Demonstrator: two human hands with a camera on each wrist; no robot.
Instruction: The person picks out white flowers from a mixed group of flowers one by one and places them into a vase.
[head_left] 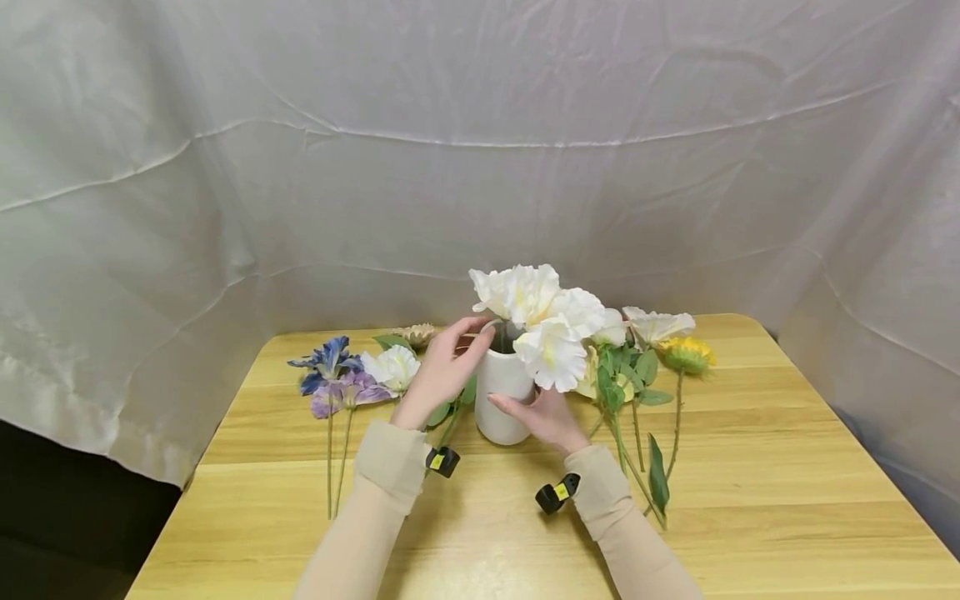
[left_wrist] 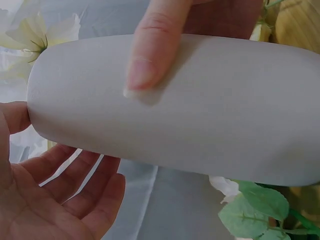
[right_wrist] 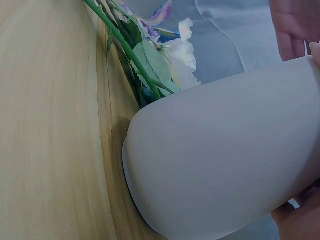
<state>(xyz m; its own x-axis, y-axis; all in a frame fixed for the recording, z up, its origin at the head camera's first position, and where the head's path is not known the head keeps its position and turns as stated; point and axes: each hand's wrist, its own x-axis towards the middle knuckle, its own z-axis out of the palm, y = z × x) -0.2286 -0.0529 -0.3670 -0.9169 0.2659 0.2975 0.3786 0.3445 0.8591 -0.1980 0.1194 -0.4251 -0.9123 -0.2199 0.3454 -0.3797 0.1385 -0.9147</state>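
Note:
A white vase [head_left: 504, 400] stands upright near the middle of the table, with large white flowers [head_left: 551, 321] leaning out of its mouth to the right. My left hand [head_left: 448, 358] is at the vase's upper left. Its thumb touches the rim, and its fingers [left_wrist: 95, 185] curve loosely behind the wall, their tips partly hidden. My right hand [head_left: 551, 417] grips the vase from the right, low on its body. The right thumb [left_wrist: 150, 60] lies across the front, while the other right fingers are mostly hidden behind.
On the left lie a blue flower [head_left: 326, 362], a purple flower [head_left: 351, 392] and a white flower [head_left: 393, 368]. To the right are green leaves [head_left: 630, 375], a pale flower [head_left: 658, 323] and a yellow flower [head_left: 686, 354]. A grey cloth [head_left: 480, 200] hangs behind the wooden table [head_left: 787, 500].

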